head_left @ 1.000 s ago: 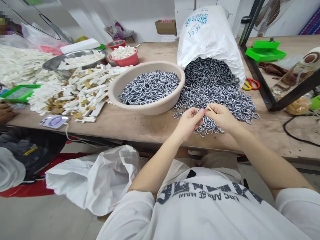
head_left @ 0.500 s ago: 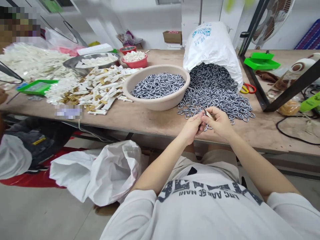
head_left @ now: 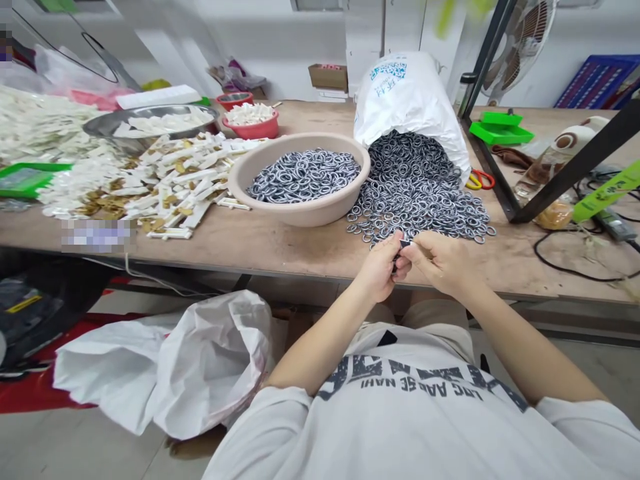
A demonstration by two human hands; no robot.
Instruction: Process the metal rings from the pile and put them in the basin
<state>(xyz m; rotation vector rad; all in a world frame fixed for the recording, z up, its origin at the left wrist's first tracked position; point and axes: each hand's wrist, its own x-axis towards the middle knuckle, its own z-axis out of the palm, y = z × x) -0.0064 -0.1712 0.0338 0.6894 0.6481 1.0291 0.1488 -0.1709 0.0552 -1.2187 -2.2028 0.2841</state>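
Note:
My left hand (head_left: 381, 268) is closed around a small dark piece (head_left: 405, 244), whose kind I cannot make out. Against it, my right hand (head_left: 441, 261) is closed in a pinch, and its fingertips hide whatever they hold. Both hands meet just above the table's front edge. Right behind them spreads a pile of dark grey metal rings (head_left: 425, 200), spilling from the mouth of a white sack (head_left: 407, 93) that lies on its side. Left of the pile stands a beige basin (head_left: 310, 212) with many similar rings (head_left: 305, 173) in it.
White and tan strips (head_left: 185, 180) are heaped left of the basin, near a steel bowl (head_left: 107, 133) and a red bowl (head_left: 255, 130). Scissors (head_left: 483, 179) lie by a black metal frame (head_left: 493, 160). An open white sack (head_left: 210, 367) stands below the table's front edge.
The view has turned slightly right. A pale piece that showed between my right fingers is out of sight, and a dark piece shows at my left fingertips. My hands stay close together.

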